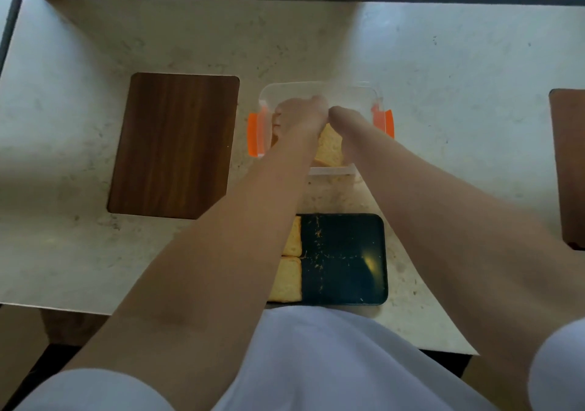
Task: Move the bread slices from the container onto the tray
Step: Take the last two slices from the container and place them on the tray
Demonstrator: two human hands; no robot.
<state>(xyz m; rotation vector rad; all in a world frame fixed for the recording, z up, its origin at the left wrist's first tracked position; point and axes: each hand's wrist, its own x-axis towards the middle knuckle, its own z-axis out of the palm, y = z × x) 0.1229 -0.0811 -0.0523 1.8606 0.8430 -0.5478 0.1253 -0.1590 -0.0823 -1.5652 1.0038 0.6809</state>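
A clear plastic container (316, 89) with orange side clips (253, 135) stands on the counter, and both my hands reach into it. My left hand (297, 116) has its fingers curled downward; what they hold is hidden. My right hand (348, 122) rests on the top edge of a tilted bread slice (329, 147) that shows between my wrists. Nearer to me lies a black tray (345, 258) scattered with crumbs. Two bread slices (289, 279) lie one behind the other on its left side, partly under my left forearm.
A dark wooden board (174, 144) lies on the pale counter left of the container. Another wooden board (569, 166) shows at the right edge. The counter's front edge runs just below the tray, and a window frame lines the far side.
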